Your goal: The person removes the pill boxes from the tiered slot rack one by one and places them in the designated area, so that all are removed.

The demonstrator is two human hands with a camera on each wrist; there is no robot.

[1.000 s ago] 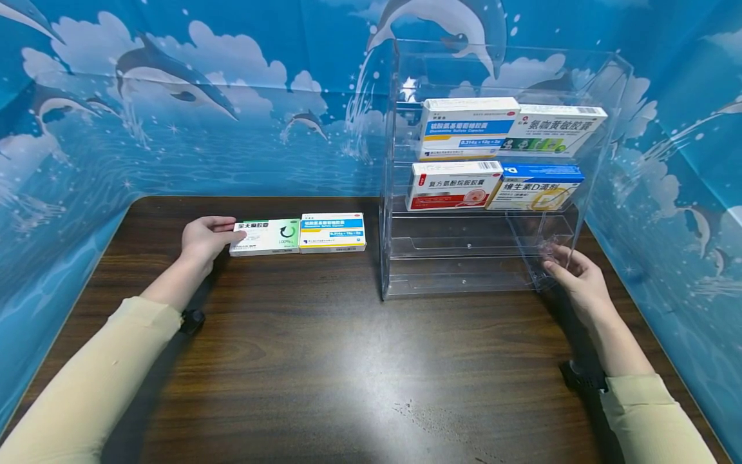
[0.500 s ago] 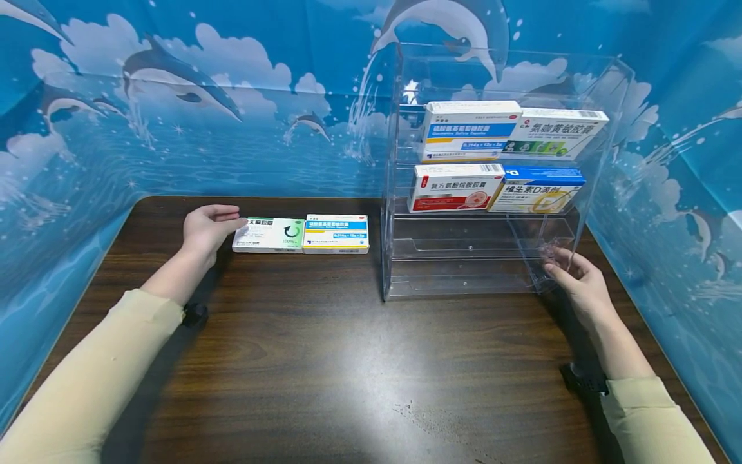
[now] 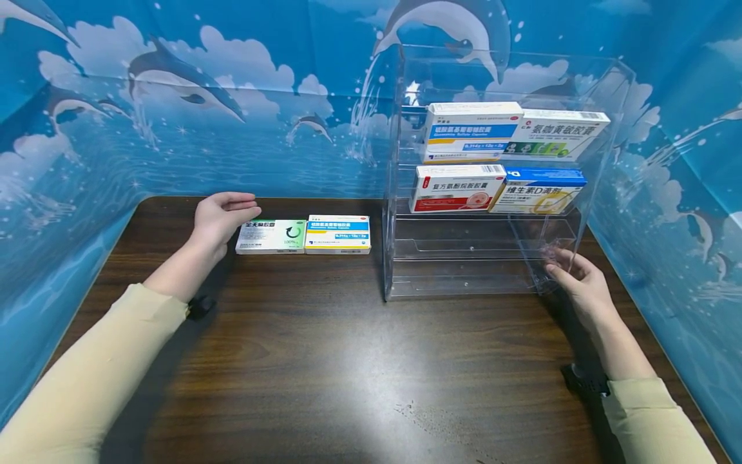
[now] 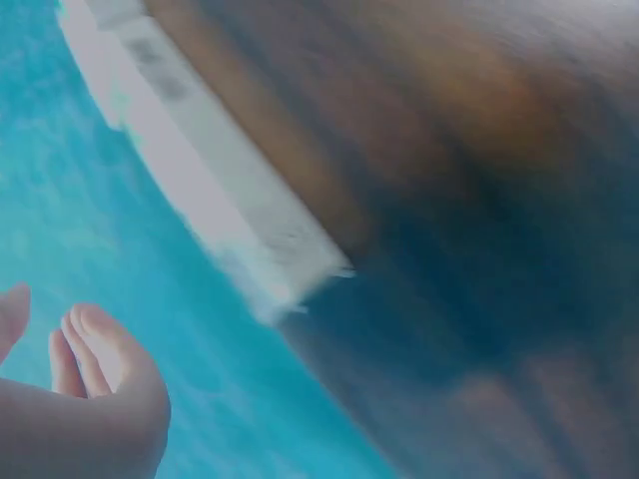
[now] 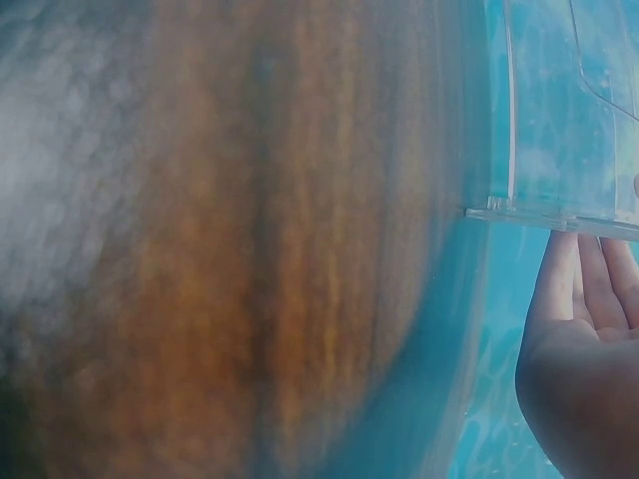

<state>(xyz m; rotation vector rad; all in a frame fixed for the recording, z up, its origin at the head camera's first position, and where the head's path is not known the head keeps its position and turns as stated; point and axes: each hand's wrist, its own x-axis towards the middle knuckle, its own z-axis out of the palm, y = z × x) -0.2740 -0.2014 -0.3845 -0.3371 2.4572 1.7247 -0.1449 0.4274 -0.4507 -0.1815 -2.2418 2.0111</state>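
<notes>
My left hand (image 3: 222, 219) is held over the left end of a white and green medicine box (image 3: 269, 240), fingers extended and thumb apart from the box. In the left wrist view the hand (image 4: 100, 394) shows an air gap between it and the box (image 4: 225, 180). A white, blue and yellow medicine box (image 3: 338, 236) lies end to end with the green one on the table. My right hand (image 3: 582, 287) pinches the lower right side wall of a clear acrylic display rack (image 3: 464, 284). The right wrist view shows the fingers (image 5: 589, 279) against the clear panel (image 5: 559, 219).
On the rack's upper tier lean a blue-banded box (image 3: 471, 135) and a white and green box (image 3: 556, 134). Below them are a red and white box (image 3: 458, 188) and a blue and yellow vitamin D box (image 3: 539, 190). Dolphin-printed cloth (image 3: 261, 154) surrounds the dark wooden table (image 3: 301, 361).
My left hand has let go of the white and green box and risen up and to the right over it. The right hand keeps its grip on the rack.
</notes>
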